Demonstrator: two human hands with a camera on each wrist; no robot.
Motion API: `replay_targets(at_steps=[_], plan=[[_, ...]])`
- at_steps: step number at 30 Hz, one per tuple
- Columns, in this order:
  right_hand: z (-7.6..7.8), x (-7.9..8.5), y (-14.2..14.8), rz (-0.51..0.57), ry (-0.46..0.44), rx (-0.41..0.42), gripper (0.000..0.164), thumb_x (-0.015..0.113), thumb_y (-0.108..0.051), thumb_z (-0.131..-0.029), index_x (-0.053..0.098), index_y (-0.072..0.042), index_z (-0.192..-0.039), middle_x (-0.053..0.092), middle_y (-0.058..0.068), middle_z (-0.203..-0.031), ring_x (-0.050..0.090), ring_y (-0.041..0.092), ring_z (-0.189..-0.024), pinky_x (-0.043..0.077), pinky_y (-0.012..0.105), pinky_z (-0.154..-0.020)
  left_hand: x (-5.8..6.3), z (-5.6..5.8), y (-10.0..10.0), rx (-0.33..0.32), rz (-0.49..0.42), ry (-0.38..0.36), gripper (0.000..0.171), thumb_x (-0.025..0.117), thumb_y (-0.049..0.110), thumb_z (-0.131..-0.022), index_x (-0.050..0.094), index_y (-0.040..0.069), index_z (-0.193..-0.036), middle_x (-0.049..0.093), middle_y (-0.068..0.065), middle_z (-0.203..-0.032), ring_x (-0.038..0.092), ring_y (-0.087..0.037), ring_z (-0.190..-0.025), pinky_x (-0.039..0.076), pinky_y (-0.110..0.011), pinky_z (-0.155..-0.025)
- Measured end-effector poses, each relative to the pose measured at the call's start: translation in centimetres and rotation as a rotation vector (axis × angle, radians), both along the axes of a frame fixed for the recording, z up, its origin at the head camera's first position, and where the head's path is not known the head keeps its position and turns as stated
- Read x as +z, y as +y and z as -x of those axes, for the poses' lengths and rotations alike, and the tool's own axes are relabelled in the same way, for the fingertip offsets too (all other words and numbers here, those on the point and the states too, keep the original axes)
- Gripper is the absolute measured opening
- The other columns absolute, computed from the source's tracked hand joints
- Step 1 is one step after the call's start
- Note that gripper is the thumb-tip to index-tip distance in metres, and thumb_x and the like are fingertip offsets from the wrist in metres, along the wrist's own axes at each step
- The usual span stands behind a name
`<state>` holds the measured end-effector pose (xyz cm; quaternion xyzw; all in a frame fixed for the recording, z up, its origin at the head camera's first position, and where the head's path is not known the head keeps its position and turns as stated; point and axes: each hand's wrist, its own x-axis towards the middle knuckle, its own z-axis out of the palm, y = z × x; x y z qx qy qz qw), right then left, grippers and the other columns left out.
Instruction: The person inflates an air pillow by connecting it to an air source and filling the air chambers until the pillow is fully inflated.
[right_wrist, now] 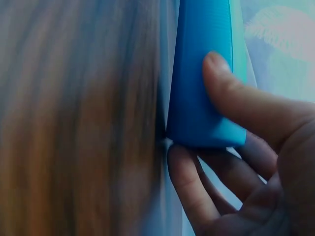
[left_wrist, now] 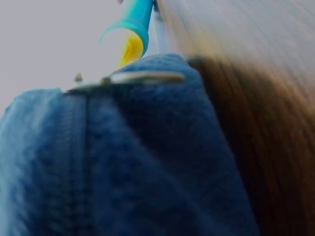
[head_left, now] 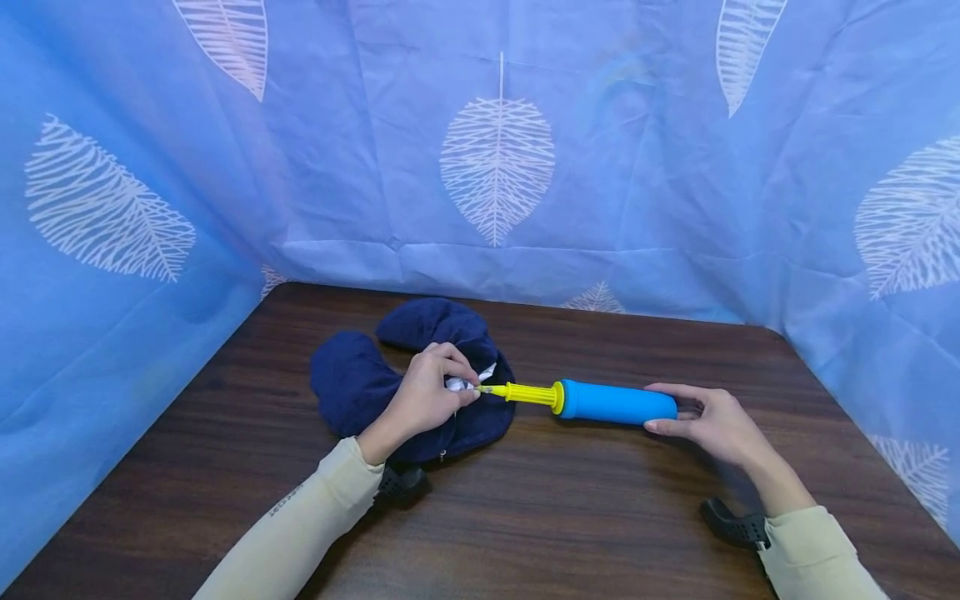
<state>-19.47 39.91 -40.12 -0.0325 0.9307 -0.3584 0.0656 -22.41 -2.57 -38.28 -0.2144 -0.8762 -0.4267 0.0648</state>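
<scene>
**Fingers [head_left: 459, 368] at both ends of a pump [head_left: 618, 402], with the joint the weak spot**

The left hand [head_left: 431, 387] pinches with thumb and forefinger where the yellow nozzle [head_left: 528, 393] meets a white piece [head_left: 459, 384] on a dark-blue, U-shaped cushion [head_left: 348, 367]. Its grip seems to be mainly on the white piece, though the fingertips hide the contact. The right hand [head_left: 708, 421] grasps the far end of the blue barrel, its thumb along the side and other fingers at the end face, as the right wrist view shows.

The cushion lies on the left half of the desk [head_left: 525, 517], opening away from the person; the pump lies to its right, nozzle pointing at it. A zip pull [head_left: 442, 454] hangs at the cushion's near edge.

The likeliest trouble is at the joint: how far the nozzle tip is seated cannot be told, and a shallow fit could pop loose if the right hand pulled or twisted the barrel. Pushing too hard from that end could bend the slim tip sideways, since the soft cushion offers little backing. Loose cloth around the white piece might also get caught between the two parts.
</scene>
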Motion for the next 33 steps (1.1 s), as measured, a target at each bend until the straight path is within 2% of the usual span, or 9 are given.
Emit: replay_targets(at_steps=[4,8,11,14,19,24,33], plan=[[-0.2,0.1,1.5,-0.001,-0.021,-0.013,0.074,0.083,-0.047,-0.094,0.059,-0.011,-0.154,0.052,0.037,-0.155,0.078,0.037,-0.116,0.062,0.043,-0.086,0.1,0.0,0.1,0.003,-0.003,0.011,0.007,0.086,0.001,-0.088,0.087,0.008,-0.091,0.069,0.000,-0.099,0.057,-0.021,-0.098,0.049,-0.037,-0.086],[-0.4,-0.3,3.9,-0.040,-0.019,-0.045,0.075,0.083,-0.047,-0.094,0.058,-0.011,-0.156,0.047,0.038,-0.158,0.074,0.044,-0.120,0.061,0.054,-0.092,0.1,0.1,0.0,0.003,-0.001,0.009,0.007,0.086,0.002,-0.089,0.087,0.007,-0.093,0.069,-0.001,-0.099,0.058,-0.021,-0.100,0.049,-0.037,-0.087],[-0.5,-0.4,5.8,-0.088,-0.019,-0.072,0.078,0.082,-0.050,-0.094,0.057,-0.011,-0.157,0.044,0.038,-0.160,0.066,0.052,-0.128,0.057,0.061,-0.093,0.2,0.0,-0.1,0.011,0.001,0.001,0.007,0.086,0.002,-0.089,0.087,0.008,-0.093,0.069,0.000,-0.099,0.058,-0.021,-0.100,0.049,-0.037,-0.087],[-0.7,-0.4,7.7,-0.125,-0.032,-0.103,0.082,0.081,-0.053,-0.094,0.055,-0.009,-0.158,0.039,0.039,-0.163,0.052,0.060,-0.137,0.053,0.065,-0.094,0.2,0.0,-0.2,0.015,0.003,-0.001,0.007,0.086,0.002,-0.089,0.087,0.008,-0.092,0.069,0.000,-0.099,0.058,-0.021,-0.100,0.050,-0.037,-0.087],[-1.2,0.0,9.7,-0.137,-0.070,-0.153,0.090,0.080,-0.058,-0.093,0.051,-0.004,-0.159,0.033,0.041,-0.165,0.038,0.064,-0.142,0.047,0.071,-0.097,0.1,0.1,-0.1,0.006,0.009,0.005,0.007,0.086,0.003,-0.089,0.087,0.009,-0.093,0.069,0.000,-0.100,0.058,-0.021,-0.101,0.049,-0.037,-0.088],[-1.2,0.3,9.6,-0.152,-0.070,-0.153,0.090,0.079,-0.059,-0.094,0.051,-0.004,-0.159,0.036,0.042,-0.163,0.041,0.063,-0.141,0.047,0.071,-0.096,0.3,0.1,-0.3,0.004,-0.003,0.017,0.007,0.086,0.002,-0.089,0.087,0.008,-0.092,0.070,-0.001,-0.100,0.059,-0.022,-0.101,0.050,-0.038,-0.088],[-0.7,-0.1,5.6,-0.107,-0.006,-0.104,0.078,0.081,-0.052,-0.095,0.058,-0.009,-0.156,0.054,0.037,-0.154,0.062,0.053,-0.131,0.058,0.055,-0.090,0.5,-0.1,-0.4,0.017,-0.032,0.017,0.007,0.085,0.001,-0.090,0.087,0.007,-0.093,0.069,-0.003,-0.101,0.058,-0.024,-0.103,0.050,-0.041,-0.090]])
